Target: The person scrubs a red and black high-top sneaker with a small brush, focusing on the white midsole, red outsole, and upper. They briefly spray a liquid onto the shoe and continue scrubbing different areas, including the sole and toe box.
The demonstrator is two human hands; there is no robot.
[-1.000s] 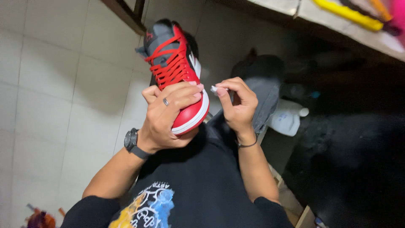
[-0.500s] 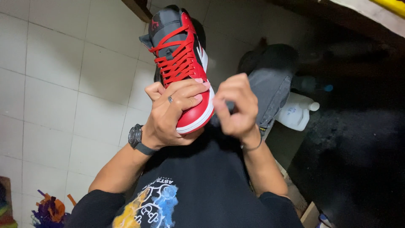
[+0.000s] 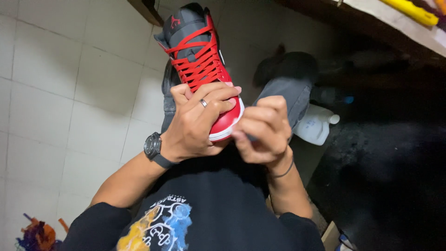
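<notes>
Below us lay a floor of pale square tiles (image 3: 60, 83), with a dark patch of ground on the right and the edge of a bench (image 3: 395, 23) running across the far right corner. Over our lap we held a red, black and white high-top sneaker (image 3: 200, 51) with red laces (image 3: 200, 65), its toe pointing near to us and its collar pointing far. Our left hand (image 3: 197, 123), with a ring on one finger and a dark watch (image 3: 152, 148) on the wrist, was wrapped over the red toe cap, fingers curled tight around it. Our right hand (image 3: 262, 132) sat just beside the toe on the right, touching its white sole edge, fingers bunched together; we could not tell whether anything was pinched inside them. A thin band circled that wrist. Past the hands, our knee in grey trousers (image 3: 288, 100) showed, and just to its right a white plastic jug (image 3: 318, 125) stood on the floor. Something yellow (image 3: 409, 11) lay on the bench.
</notes>
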